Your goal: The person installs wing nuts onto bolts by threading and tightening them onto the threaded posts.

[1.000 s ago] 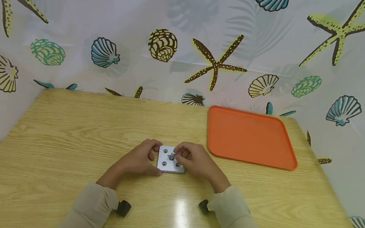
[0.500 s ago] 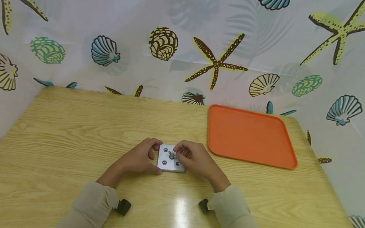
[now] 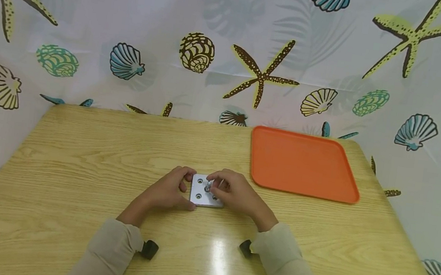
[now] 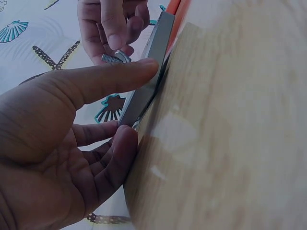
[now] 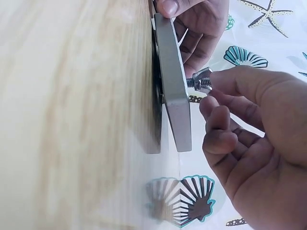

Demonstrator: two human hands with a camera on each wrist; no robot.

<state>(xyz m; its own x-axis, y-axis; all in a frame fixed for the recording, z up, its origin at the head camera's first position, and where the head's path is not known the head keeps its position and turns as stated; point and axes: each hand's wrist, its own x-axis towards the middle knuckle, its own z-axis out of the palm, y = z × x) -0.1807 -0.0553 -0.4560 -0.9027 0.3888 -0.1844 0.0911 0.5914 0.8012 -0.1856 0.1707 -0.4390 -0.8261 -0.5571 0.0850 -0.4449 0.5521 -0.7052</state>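
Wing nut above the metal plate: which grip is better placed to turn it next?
Likely the right grip: its thumb and fingertips are at the wing nut. The left grip holds the metal plate by its edges, so it seems better suited to steadying.

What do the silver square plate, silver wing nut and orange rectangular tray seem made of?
Silver square plate: probably satin metal; soft sheen.
Silver wing nut: apparently shiny metal; bright highlights.
Orange rectangular tray: likely matt plastic; even colour, rounded raised rim.
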